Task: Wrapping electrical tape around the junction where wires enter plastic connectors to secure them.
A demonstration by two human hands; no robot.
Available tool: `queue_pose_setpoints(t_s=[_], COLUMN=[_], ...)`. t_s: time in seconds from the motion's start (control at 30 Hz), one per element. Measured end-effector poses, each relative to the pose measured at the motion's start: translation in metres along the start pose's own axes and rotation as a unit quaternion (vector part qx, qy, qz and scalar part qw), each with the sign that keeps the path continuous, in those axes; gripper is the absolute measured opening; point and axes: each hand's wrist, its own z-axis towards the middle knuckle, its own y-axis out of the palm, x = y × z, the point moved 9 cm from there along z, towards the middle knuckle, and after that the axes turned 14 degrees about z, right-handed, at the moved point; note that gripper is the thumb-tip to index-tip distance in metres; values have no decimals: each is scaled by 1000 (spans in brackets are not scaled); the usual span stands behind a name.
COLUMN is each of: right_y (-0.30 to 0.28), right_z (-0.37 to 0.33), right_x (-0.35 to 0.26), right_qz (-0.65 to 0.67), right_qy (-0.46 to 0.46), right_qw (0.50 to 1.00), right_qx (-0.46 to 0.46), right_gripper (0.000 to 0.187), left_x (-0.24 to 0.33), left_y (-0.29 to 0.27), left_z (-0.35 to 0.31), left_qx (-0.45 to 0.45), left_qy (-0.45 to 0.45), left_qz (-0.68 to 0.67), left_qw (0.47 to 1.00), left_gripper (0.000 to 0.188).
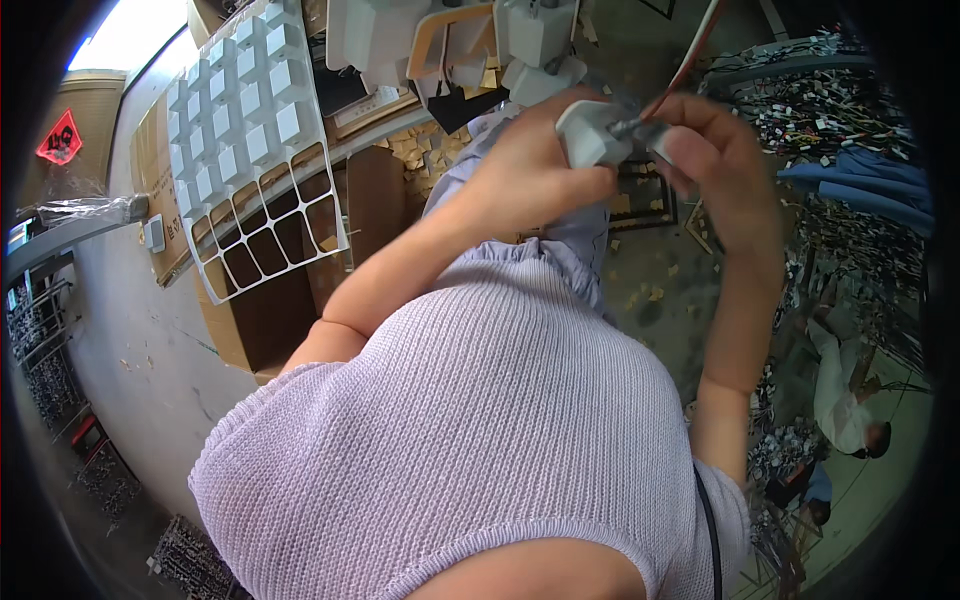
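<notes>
My left hand [530, 165] grips a white plastic housing [590, 135] with a block-like shape, its thumb lying along the near side. A grey threaded fitting [625, 128] sticks out of the housing toward my right hand [722, 165]. The right thumb and fingers are closed in a pinch on a small pale part [660, 146] beside that fitting; motion blur hides its exact kind. Red and white wires [690, 65] run up from between the two hands to the top edge.
A white grid sheet [275, 268] carrying several white blocks [245, 65] rests over a cardboard box [235, 325] at left. More white housings [535, 35] stand ahead. Cable heaps [800, 110], blue cloth [865, 180] and people [845, 410] are at right. Paper scraps [650, 295] litter the floor.
</notes>
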Motion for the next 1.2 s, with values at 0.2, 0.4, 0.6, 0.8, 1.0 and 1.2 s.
queue_pose_setpoints(t_s=[0.2,0.4,0.6,0.8,1.0,1.2], right_y=[12,15,27,25,36,10], right_z=[-11,21,0,-20,-25,-23], right_x=[16,-6,-34,4,-6,10], right_qz=[99,-26,-365,172,-119,24], right_qy=[-132,-243,-261,-127,-280,-136], right_qw=[967,963,892,967,923,976], right_qx=[194,116,57,136,236,168], right_gripper=[37,26,21,36,37,21], left_x=[2,9,11,15,10,-2], left_y=[-4,24,-16,-12,-12,-10], left_z=[-3,-17,-10,-13,-10,-13], left_qx=[59,-105,26,95,83,-62], left_qy=[3,-73,23,32,2,-62], left_qz=[26,-97,75,182,125,0], left_qw=[998,987,997,978,989,996], left_gripper=[49,41,45,49,52,50])
